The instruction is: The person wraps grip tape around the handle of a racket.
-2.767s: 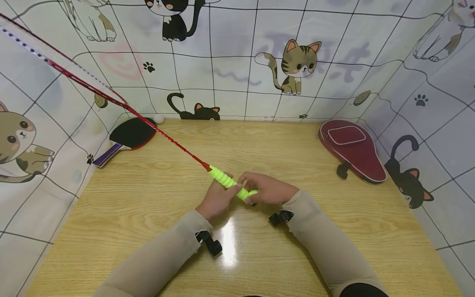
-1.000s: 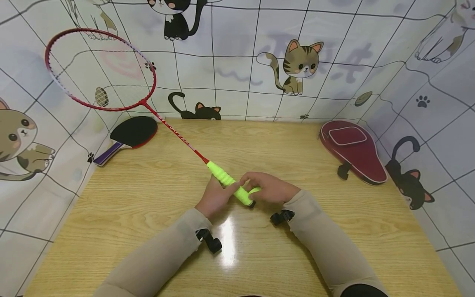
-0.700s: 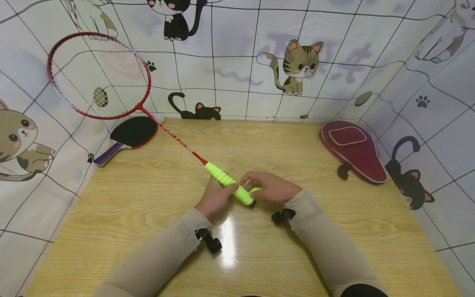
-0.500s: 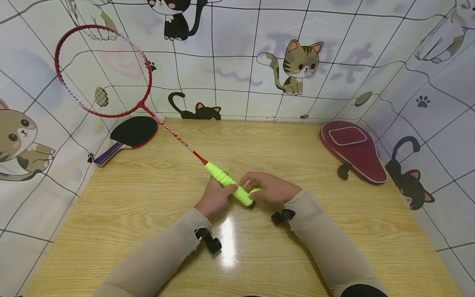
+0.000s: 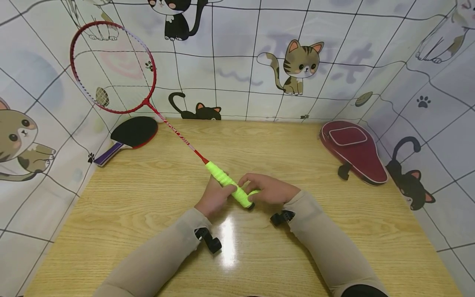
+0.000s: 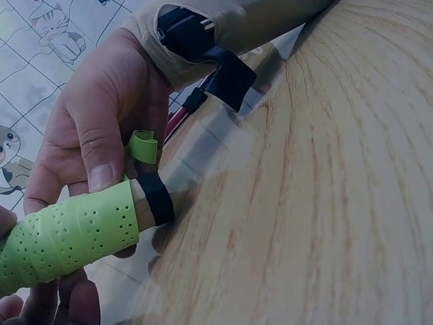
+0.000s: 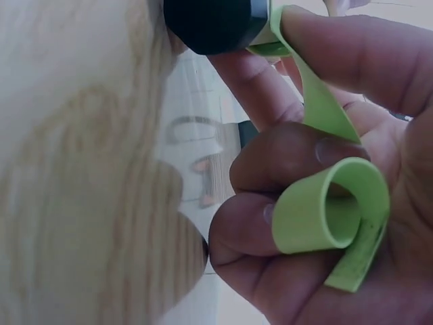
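Observation:
A red badminton racket (image 5: 178,134) slants up to the left above the table in the head view, its head toward the back wall. Perforated yellow-green grip tape (image 5: 222,176) is wound round its handle down to near the black butt cap (image 6: 157,198). My left hand (image 5: 215,195) grips the handle, thumb along its near side. At the butt end, my right hand (image 5: 272,189) holds the tape's last stretch, thumb pressing it by the cap. In the right wrist view, the tape's loose end (image 7: 298,220) curls out over my lower fingers.
On the wooden table (image 5: 259,255), a black table tennis bat (image 5: 135,131) with a purple handle lies at the back left. A dark red bat case (image 5: 352,150) lies at the back right. A cat-print cloth (image 5: 237,53) stands behind.
The racket has rolled about its length, its head turning from edge-on at far left to face-on. Over the last second the head has shifted right. Both hands stay almost in place.

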Available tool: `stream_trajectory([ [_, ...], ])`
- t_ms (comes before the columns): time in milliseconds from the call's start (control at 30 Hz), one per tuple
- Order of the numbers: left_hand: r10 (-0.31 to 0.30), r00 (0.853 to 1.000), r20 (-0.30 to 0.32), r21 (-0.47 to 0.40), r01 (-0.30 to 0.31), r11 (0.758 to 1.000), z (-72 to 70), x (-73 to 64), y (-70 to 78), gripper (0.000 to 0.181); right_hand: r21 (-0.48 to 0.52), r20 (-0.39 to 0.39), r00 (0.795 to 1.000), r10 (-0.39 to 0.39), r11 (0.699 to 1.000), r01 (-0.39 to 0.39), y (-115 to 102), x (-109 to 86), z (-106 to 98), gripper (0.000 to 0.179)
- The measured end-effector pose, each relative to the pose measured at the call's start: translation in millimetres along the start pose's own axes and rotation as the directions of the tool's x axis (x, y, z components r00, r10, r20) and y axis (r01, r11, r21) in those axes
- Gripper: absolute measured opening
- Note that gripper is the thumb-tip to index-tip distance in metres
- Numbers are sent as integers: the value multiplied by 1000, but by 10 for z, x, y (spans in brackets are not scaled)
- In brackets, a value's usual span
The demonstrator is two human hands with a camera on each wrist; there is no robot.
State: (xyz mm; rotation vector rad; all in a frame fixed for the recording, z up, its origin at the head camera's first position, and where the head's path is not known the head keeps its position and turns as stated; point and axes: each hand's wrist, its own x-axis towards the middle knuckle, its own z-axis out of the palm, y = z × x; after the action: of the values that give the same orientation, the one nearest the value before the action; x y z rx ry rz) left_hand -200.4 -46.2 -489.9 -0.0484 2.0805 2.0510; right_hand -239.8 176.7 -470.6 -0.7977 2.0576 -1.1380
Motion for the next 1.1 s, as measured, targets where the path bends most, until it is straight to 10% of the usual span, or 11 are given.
stream_trajectory([
  [467, 65, 998, 16, 112, -66, 991, 14, -19, -16, 29, -21, -50, 999, -8, 1000, 7, -40, -2, 42, 42],
  [1100, 12, 999, -48, 154, -4, 988, 11, -44, 16, 20, -40, -53, 998, -36, 999, 33, 0, 12, 44, 44],
])
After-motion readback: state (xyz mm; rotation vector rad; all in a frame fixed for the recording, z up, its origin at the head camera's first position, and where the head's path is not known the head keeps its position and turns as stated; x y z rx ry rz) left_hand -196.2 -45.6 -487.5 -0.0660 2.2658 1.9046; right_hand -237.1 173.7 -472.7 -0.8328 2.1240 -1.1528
